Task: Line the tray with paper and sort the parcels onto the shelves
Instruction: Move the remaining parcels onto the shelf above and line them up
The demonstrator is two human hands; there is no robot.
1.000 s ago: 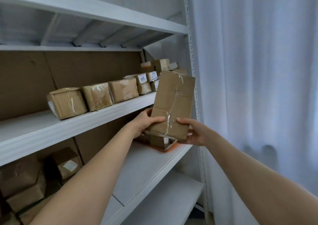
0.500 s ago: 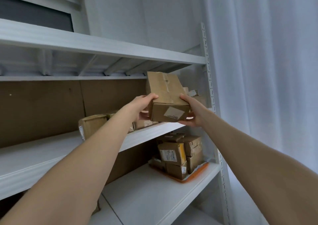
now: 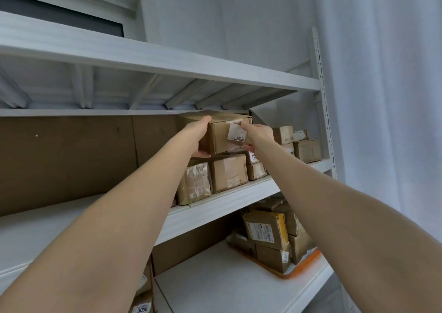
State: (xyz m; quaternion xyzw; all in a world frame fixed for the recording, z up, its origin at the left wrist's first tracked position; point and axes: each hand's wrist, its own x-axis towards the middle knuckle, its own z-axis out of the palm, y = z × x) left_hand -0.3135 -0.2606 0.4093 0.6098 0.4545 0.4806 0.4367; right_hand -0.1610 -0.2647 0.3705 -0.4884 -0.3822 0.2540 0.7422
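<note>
Roughly midway by the looks: gripping a taped parcel [image 3: 224, 135] with left hand [image 3: 199, 140] and right hand [image 3: 257, 137], stacking it on the row [image 3: 228, 172] toward the middle shelf's [image 3: 215, 214] right end, with a pile left in the orange tray [image 3: 308, 263] at the lower shelf's [image 3: 215, 277] right edge.

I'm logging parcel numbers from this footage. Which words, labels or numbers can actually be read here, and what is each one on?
"3006": white label on the bottom-left parcel.
White label on the held box: dark print, too blurred to read.
Label on the yellow-taped parcel in the orange tray: too small to read.
Blue print on the blue-marked parcel: mostly hidden, unreadable.
</note>
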